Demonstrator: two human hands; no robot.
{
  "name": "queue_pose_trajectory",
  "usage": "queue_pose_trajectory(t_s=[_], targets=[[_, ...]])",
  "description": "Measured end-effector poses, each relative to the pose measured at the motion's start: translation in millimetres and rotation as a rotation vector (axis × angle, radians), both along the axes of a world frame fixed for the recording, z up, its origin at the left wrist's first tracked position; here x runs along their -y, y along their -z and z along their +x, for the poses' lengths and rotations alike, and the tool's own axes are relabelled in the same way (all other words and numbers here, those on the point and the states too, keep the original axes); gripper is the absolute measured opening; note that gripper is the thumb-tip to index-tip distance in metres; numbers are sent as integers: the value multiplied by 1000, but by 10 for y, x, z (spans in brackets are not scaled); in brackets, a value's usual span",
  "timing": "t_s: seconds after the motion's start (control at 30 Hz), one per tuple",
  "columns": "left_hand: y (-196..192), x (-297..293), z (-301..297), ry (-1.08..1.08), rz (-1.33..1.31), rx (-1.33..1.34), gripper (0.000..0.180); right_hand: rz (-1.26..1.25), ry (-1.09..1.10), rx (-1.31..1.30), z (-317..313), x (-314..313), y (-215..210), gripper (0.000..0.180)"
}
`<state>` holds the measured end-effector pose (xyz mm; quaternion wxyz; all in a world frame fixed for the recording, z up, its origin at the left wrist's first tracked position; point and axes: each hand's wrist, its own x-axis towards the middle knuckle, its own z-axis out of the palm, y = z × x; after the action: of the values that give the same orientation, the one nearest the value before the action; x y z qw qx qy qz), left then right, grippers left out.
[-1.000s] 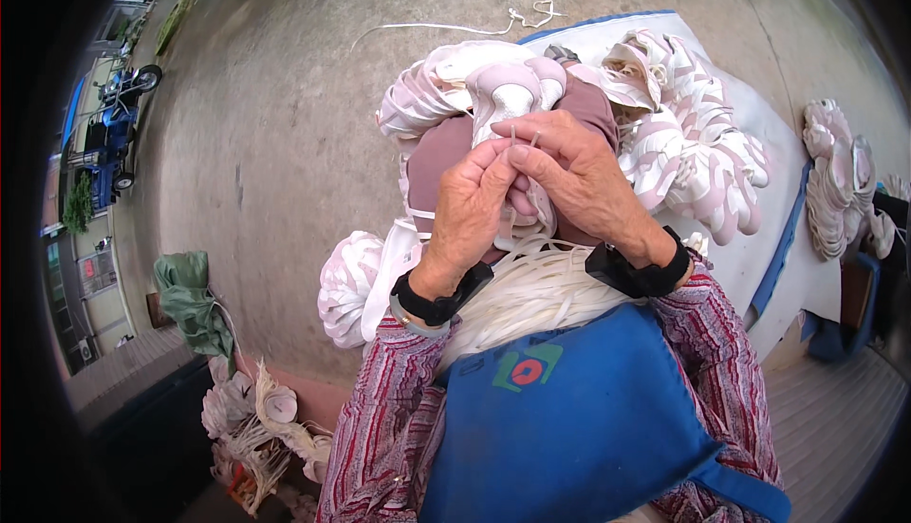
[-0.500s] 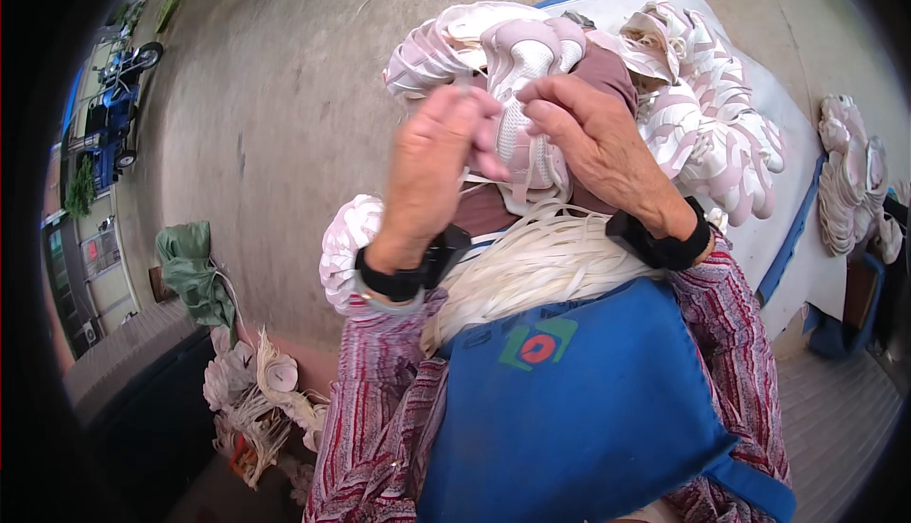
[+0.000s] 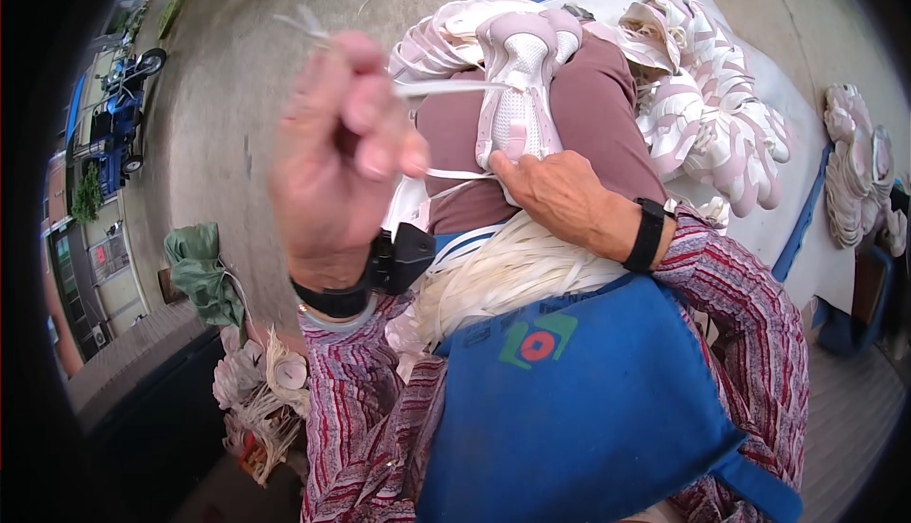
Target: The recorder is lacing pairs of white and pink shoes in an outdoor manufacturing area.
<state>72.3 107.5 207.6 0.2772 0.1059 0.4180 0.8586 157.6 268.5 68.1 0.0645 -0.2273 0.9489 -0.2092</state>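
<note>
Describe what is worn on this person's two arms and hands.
Both hands are bare, without gloves. The left hand has a black wristband carrying a small black boxy device at the wrist. The right hand has a plain black wristband. Both forearms wear long sleeves of red, white and dark striped patterned cloth.

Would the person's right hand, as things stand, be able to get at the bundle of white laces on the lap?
Probably yes: the right hand rests on the shoe upper, right above the bundle of white laces, with nothing between them.

shoe upper: pink-white mesh cloth — matt
lace: flat white woven cord
apron: blue cloth — smooth
ground: rough concrete
</note>
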Motion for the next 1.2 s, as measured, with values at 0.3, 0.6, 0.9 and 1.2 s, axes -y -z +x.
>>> queue_pose_trajectory(t_s=[0.3,0.6,0.9,1.2], targets=[[-388,340,-92,106,415,5,25,-86,-52,129,32,-85,-55,16],[-390,750,-127,-175,485,122,21,-553,-28,464,-229,-998,-1037,16],[-1484,3222,-13,-758,257,-439,10,-579,276,81,-337,-860,-529,21],[-965,4200,635,-1544,-316,-772,30,-353,92,61,-256,-692,-48,19]])
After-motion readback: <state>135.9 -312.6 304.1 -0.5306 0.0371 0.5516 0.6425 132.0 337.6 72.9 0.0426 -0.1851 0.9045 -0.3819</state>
